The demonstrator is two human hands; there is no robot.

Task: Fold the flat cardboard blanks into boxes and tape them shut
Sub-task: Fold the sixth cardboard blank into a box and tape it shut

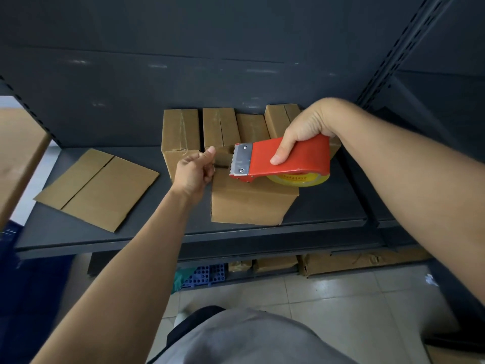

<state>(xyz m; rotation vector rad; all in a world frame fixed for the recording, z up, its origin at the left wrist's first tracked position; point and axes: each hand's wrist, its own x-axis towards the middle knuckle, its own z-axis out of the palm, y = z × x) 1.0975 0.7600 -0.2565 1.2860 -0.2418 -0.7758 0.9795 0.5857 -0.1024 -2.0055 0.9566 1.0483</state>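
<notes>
Right hand [301, 135] is gripping the dispenser [288, 158], blade [240, 160] facing nine o'clock toward the left hand [195, 172], which is seemingly pinching the tape [301, 180]. The box [249, 206] is lying just beneath.

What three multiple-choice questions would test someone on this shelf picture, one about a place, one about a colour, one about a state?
1. Where does the bare flat blank lie?
A. On the shelf, left of the left hand
B. On the floor
C. Atop the folded boxes

2. What colour is the body of the tape dispenser?
A. Blue
B. Green
C. Red

3. What is the right hand doing?
A. Hanging open
B. Gripping the tape dispenser
C. Pressing on a box flap

Answers: 1 A, the blank lies flat on the shelf at the left. 2 C, its housing is plainly red. 3 B, fingers and thumb wrap the dispenser's housing.
</notes>
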